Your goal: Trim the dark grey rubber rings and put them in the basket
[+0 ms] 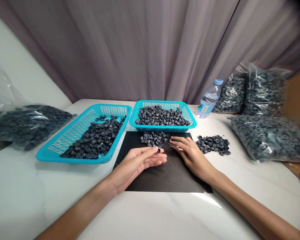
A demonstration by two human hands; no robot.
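Our L hand [137,162] pinches one dark ring [159,151] over the black mat [165,181], our R hand [192,154] bends beside the mat's pile [152,138], grip unclear, so we're prob handling pcs 1 by 1, next move needing a steady L pinch.

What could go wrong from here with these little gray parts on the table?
The dark ring-shaped part at the fingertips of the left hand could slip and be hard to spot on the black mat. The right hand lies between the mat's pile and the loose pile on the white tabletop, so a sideways sweep might mix them.
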